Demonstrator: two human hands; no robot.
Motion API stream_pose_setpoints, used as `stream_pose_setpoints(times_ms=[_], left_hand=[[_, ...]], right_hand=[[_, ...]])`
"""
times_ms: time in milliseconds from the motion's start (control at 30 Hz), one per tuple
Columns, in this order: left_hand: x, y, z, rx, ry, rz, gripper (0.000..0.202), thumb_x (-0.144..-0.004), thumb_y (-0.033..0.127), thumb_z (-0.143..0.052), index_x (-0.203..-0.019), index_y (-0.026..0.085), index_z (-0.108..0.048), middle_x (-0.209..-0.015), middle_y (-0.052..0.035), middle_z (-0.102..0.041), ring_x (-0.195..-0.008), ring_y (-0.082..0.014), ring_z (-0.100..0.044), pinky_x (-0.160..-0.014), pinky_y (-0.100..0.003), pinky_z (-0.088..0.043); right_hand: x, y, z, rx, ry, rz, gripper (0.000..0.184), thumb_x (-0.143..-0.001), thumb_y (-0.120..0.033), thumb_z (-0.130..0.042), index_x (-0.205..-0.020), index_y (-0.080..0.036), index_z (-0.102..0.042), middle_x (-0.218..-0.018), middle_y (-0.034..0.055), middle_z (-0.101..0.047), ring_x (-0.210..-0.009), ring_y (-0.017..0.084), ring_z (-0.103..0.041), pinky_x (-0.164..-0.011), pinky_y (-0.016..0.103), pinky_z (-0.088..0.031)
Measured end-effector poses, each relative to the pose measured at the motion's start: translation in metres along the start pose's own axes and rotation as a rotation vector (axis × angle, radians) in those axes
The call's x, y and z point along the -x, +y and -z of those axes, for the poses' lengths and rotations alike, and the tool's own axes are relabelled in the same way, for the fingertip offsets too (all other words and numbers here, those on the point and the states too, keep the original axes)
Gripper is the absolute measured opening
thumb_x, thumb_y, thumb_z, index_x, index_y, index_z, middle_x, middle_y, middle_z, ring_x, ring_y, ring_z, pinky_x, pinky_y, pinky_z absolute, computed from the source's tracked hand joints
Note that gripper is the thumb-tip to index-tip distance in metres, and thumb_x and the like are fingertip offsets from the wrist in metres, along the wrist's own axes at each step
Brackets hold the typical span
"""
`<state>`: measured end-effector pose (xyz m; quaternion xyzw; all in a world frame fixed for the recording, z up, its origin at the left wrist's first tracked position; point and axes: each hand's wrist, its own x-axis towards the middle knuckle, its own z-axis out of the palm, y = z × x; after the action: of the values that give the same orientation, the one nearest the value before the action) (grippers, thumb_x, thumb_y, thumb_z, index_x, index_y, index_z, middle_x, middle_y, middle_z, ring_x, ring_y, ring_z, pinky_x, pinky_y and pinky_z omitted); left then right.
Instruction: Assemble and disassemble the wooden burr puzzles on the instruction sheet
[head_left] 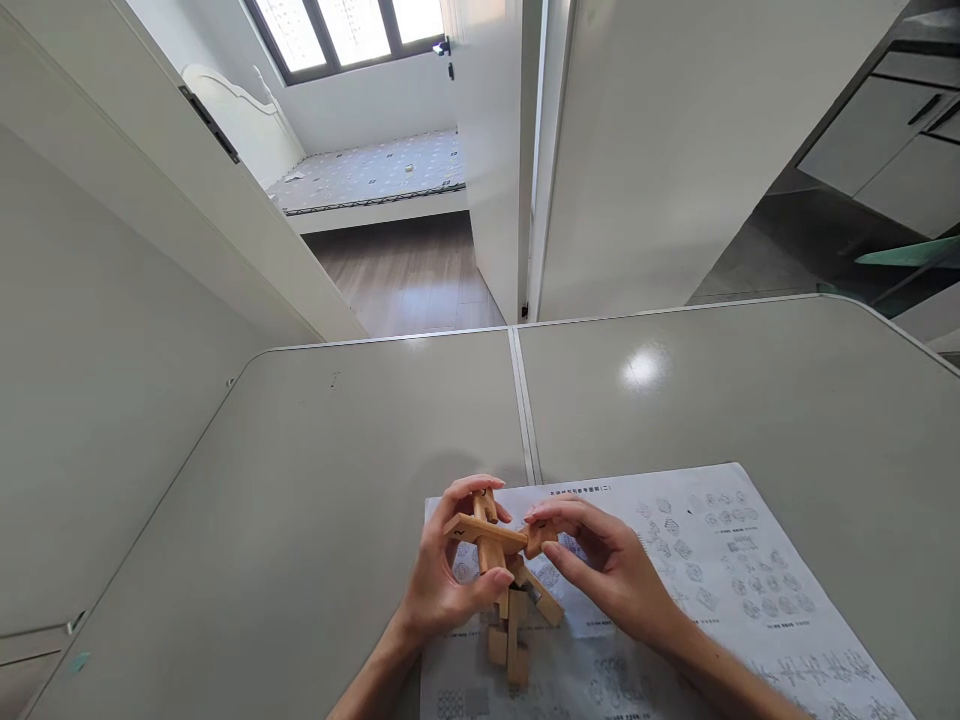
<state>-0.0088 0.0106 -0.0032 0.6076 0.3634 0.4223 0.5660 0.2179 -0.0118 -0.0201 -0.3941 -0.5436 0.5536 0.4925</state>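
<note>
My left hand (pixel 457 560) is closed around a few crossed wooden puzzle pieces (pixel 491 540), with thumb in front and fingers behind. One flat bar of them lies crosswise and bears a dark mark. My right hand (pixel 600 560) pinches a small notched wooden puzzle piece (pixel 538 538) between thumb and fingertips, at the right end of that bar. Whether the two touch I cannot tell. Below the hands, several more notched wooden pieces (pixel 517 640) lie on a printed paper sheet (pixel 675 600), partly hidden by my left hand.
The sheet carries rows of small line drawings and lies on a grey folding table (pixel 360 470) with a pale centre seam (pixel 523 400). Past the table's far edge stand a white door (pixel 495 150) and a bed (pixel 375 170). Dark-handled cabinets (pixel 892 130) are at upper right.
</note>
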Motion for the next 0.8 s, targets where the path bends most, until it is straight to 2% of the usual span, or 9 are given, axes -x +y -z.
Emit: stream_pose_setpoints(times_ms=[133, 300, 467, 667, 800], left_hand=[[0.0002, -0.0023, -0.0007, -0.012, -0.009, 0.026, 0.075, -0.083, 0.055, -0.085, -0.144, 0.024, -0.055, -0.121, -0.011, -0.064, -0.102, -0.0252, -0.064, -0.089, -0.035, -0.055], [-0.0015, 0.0003, -0.003, -0.073, -0.034, 0.027, 0.074, -0.08, 0.055, -0.087, -0.141, 0.024, -0.059, -0.136, -0.0133, -0.061, -0.106, -0.0274, -0.066, -0.097, -0.038, -0.054], [0.0, -0.002, -0.0019, -0.085, -0.045, 0.033, 0.075, -0.079, 0.053, -0.088, -0.142, 0.025, -0.058, -0.138, -0.013, -0.062, -0.113, -0.0295, -0.066, -0.097, -0.037, -0.055], [0.0027, -0.0038, -0.0018, -0.184, -0.099, 0.005, 0.083, -0.075, 0.048, -0.093, -0.146, 0.028, -0.057, -0.144, -0.0154, -0.06, -0.129, -0.0361, -0.062, -0.108, -0.046, -0.053], [0.0035, -0.0054, -0.0034, -0.208, -0.079, -0.043, 0.087, -0.07, 0.043, -0.098, -0.145, 0.028, -0.057, -0.144, -0.0168, -0.059, -0.133, -0.0377, -0.06, -0.108, -0.048, -0.054]], right_hand=[[0.0004, 0.0011, -0.0007, -0.036, -0.015, -0.007, 0.022, -0.101, -0.031, -0.071, -0.122, -0.03, -0.077, -0.121, 0.0085, -0.075, -0.116, 0.027, -0.071, -0.1, 0.038, -0.06], [-0.0001, -0.0005, -0.0028, -0.064, -0.023, -0.028, 0.021, -0.1, -0.036, -0.074, -0.119, -0.029, -0.078, -0.121, 0.0103, -0.076, -0.117, 0.029, -0.071, -0.1, 0.041, -0.062], [0.0009, 0.0022, -0.0016, -0.124, -0.036, -0.051, 0.022, -0.098, -0.035, -0.077, -0.12, -0.029, -0.078, -0.123, 0.0101, -0.077, -0.118, 0.028, -0.072, -0.102, 0.041, -0.061], [0.0015, 0.0037, -0.0002, -0.247, -0.06, -0.045, 0.025, -0.096, -0.032, -0.081, -0.121, -0.029, -0.078, -0.122, 0.0099, -0.077, -0.118, 0.027, -0.073, -0.104, 0.043, -0.061], [0.0015, 0.0032, 0.0005, -0.289, -0.08, -0.064, 0.03, -0.094, -0.033, -0.083, -0.122, -0.029, -0.077, -0.125, 0.0107, -0.077, -0.115, 0.027, -0.074, -0.103, 0.044, -0.061]])
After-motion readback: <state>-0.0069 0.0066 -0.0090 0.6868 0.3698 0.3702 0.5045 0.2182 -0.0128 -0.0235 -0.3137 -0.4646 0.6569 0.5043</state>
